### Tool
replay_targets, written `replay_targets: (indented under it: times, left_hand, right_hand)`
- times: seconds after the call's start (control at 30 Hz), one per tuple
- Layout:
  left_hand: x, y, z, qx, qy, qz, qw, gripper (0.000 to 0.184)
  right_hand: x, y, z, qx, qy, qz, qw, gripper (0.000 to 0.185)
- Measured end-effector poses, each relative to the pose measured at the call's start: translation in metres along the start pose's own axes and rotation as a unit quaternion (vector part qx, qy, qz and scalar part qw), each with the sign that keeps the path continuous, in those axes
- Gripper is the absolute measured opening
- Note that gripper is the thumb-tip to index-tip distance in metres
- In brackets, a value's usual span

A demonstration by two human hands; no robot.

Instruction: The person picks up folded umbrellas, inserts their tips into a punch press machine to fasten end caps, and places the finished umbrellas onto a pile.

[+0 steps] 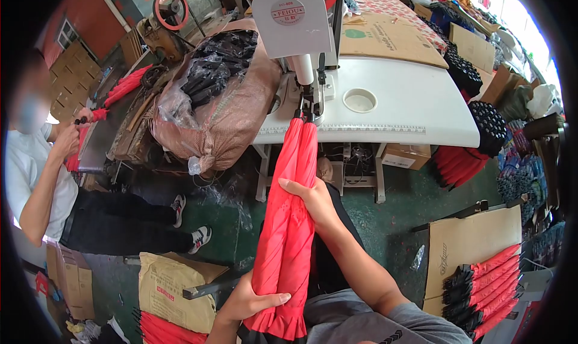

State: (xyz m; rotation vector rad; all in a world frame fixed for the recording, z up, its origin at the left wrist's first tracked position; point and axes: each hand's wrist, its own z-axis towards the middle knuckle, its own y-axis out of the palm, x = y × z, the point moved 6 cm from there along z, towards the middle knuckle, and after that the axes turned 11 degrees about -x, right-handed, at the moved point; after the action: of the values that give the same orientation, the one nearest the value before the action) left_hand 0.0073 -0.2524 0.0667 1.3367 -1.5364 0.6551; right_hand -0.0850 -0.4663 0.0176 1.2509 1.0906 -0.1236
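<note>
Two folded red umbrellas [283,223] lie side by side, pointing away from me, their far tips under the head of a white sewing machine [292,22]. My left hand [253,299] is wrapped round their near end, close to the ruffled red edge, with the thumb across the top. Farther up, my right hand [310,202] grips the pair from the right side, thumb lying over the cloth. The umbrellas' black ends at the bottom are partly hidden by my body and arm. Whether the tips touch the machine's needle area I cannot tell.
The white machine table [397,97] has a ruler strip and a round recess. A large woven sack [223,121] of black pieces stands left. Several red umbrellas lie on cardboard [439,254] at right. At left, a co-worker [42,181] holds something red.
</note>
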Motion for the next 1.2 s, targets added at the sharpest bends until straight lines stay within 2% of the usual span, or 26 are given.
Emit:
replay_targets:
  times: [0.37, 0.5, 0.6, 0.7, 0.8, 0.9, 1.2]
  left_hand:
    - [-0.009, 0.001, 0.004, 0.01, 0.015, 0.012, 1.0, 0.078]
    - [-0.012, 0.003, -0.006, 0.014, 0.015, 0.021, 1.0, 0.079]
    - [-0.005, 0.008, -0.014, 0.009, 0.013, 0.037, 0.999, 0.079]
    - [0.001, 0.012, -0.02, 0.005, 0.023, 0.058, 0.998, 0.079]
    - [-0.001, 0.014, -0.013, 0.004, -0.012, 0.034, 0.999, 0.078]
    - [-0.001, 0.015, -0.006, 0.006, -0.007, 0.028, 1.0, 0.077]
    - [-0.001, 0.014, -0.004, -0.005, -0.031, 0.024, 0.999, 0.075]
  right_hand:
    - [0.002, -0.003, -0.003, -0.002, 0.006, 0.002, 1.0, 0.026]
    - [-0.003, 0.002, -0.008, -0.003, -0.013, -0.014, 1.0, 0.026]
    - [-0.006, 0.011, -0.024, 0.01, -0.038, -0.085, 0.996, 0.028]
    - [-0.01, 0.009, -0.032, 0.018, -0.029, -0.085, 0.996, 0.029]
    - [-0.008, 0.001, -0.031, 0.016, -0.018, -0.075, 0.997, 0.031]
    - [-0.009, -0.006, -0.025, 0.023, -0.013, -0.047, 0.999, 0.033]
    - [-0.009, -0.009, -0.022, 0.031, -0.035, -0.082, 0.996, 0.029]
